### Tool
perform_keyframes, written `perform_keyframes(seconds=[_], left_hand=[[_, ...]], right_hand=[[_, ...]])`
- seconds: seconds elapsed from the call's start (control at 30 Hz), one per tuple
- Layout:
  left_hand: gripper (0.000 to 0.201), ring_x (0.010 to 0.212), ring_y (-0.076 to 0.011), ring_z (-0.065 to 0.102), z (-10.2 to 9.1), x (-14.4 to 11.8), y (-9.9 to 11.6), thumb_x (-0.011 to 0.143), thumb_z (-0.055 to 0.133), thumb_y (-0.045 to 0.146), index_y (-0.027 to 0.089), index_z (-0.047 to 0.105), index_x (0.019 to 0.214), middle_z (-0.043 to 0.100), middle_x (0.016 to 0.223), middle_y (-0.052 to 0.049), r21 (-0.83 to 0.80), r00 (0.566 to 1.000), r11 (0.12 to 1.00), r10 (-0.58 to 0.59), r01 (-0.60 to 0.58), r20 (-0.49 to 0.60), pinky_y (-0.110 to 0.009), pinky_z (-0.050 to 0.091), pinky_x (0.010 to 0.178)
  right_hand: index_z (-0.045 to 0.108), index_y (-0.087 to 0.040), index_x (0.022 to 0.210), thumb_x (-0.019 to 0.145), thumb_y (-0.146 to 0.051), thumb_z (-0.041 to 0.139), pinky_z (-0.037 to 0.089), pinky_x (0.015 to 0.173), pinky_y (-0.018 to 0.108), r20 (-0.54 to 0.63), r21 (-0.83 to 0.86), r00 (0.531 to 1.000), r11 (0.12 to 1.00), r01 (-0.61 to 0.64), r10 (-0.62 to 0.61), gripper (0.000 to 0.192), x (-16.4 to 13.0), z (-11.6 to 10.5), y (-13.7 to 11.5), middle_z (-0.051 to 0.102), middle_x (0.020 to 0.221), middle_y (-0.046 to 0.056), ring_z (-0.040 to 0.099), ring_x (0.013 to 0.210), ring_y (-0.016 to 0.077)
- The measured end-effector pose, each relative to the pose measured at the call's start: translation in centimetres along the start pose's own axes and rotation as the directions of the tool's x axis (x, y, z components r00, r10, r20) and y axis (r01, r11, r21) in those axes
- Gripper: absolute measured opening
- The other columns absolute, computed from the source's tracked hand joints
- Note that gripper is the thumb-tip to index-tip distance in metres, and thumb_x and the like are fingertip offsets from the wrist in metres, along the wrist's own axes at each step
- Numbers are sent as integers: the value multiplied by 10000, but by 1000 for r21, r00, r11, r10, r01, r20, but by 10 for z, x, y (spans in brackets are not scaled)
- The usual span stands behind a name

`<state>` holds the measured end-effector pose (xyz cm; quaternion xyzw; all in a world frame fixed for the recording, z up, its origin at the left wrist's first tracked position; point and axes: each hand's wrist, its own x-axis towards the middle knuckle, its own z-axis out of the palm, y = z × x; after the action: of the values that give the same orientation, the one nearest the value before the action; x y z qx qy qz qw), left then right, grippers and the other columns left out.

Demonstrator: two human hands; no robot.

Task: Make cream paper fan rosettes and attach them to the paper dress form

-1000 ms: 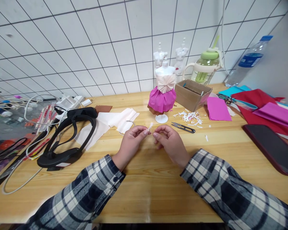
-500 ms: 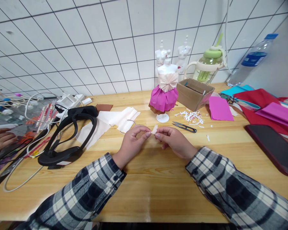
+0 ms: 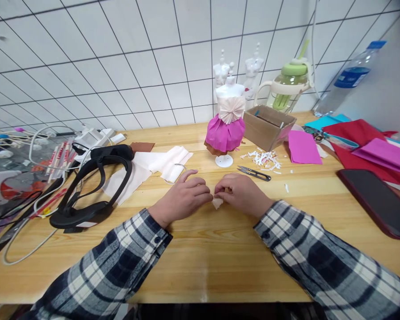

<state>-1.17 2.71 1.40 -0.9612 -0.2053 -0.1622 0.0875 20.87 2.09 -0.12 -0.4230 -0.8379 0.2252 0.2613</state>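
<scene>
Lying at left, black headset (image 3: 111, 152) is overlapping pale pink fabric (image 3: 176, 162). My left hand (image 3: 186, 198) is arching over wooden tabletop (image 3: 200, 258), fingertips right beside small pinkish scrap (image 3: 217, 203); cannot tell whether they are gripping it. Scrap is showing between my hands, in front of magenta-skirted dress form (image 3: 225, 133). My right hand (image 3: 242, 194) is pinching it at fingertips. Behind, thread snips (image 3: 256, 174) are lying near white shreds (image 3: 265, 159).

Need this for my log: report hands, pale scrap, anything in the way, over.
Right hand at the pale scrap, grip unclear. Left hand close beside it. Scrap partly covered. Snips beyond right hand, apparently not in the way.
</scene>
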Motion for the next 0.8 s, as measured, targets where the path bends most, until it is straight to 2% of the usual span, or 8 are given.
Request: perform_keyframes(seconds=[0.07,0.2,0.37,0.5,0.6,0.67,0.73,0.8], left_hand=[[178,949,-157,602,3,1,0,957,501,210,233,676,927,719,862,14,19,999,999,-36,35,33,-426,265,1124],[191,930,-186,595,7,2,1,949,500,253,211,676,888,698,812,-4,42,993,993,-110,109,34,-451,296,1099],[215,808,-192,575,9,7,5,910,514,235,178,656,758,659,748,-36,23,982,982,-190,189,18,-399,424,950],[143,762,-202,585,11,10,9,850,572,199,163,662,745,670,735,-54,-122,918,913,-396,390,-27,-345,456,750],[81,743,-185,606,13,12,13,808,615,208,166,664,758,691,754,-42,-410,788,722,-615,557,-12,-317,455,715],[110,684,-159,598,13,14,15,802,629,254,166,647,739,684,733,-27,-631,673,480,-734,610,91,-284,451,661],[164,641,-135,578,13,15,16,787,664,314,162,637,732,667,708,-11,-793,582,207,-784,574,216,-257,445,626],[212,640,-122,569,14,16,17,745,724,350,155,642,739,653,703,2,-880,539,-5,-789,475,295,-245,449,635]], right_hand=[[710,-173,802,862,-163,631,393,755,296,-31,-132,997,989,65,-70,99,-2,2,-5,695,806,36,582,796,169],[678,-171,799,898,-212,579,363,710,303,-66,-305,993,950,72,-96,147,-7,7,-17,658,808,51,550,797,187],[643,-179,780,913,-214,536,326,650,307,-124,-409,986,911,53,-113,174,-10,11,-27,623,772,31,535,748,172],[624,-186,758,915,-243,533,289,589,302,-220,-423,971,906,-10,-92,190,-10,13,-29,610,737,17,516,670,151],[620,-185,745,930,-256,512,264,558,303,-271,-442,957,896,-24,-108,225,-10,14,-30,606,716,18,506,634,145],[627,-179,751,942,-262,497,263,552,302,-298,-439,946,898,-20,-125,246,-11,13,-31,614,719,25,517,638,144],[640,-174,757,947,-259,493,278,557,296,-326,-399,937,917,-15,-127,255,-11,12,-32,628,731,30,539,662,143],[647,-172,748,931,-251,518,306,568,283,-368,-306,924,952,-17,-102,238,-10,11,-33,636,736,29,553,680,141]])
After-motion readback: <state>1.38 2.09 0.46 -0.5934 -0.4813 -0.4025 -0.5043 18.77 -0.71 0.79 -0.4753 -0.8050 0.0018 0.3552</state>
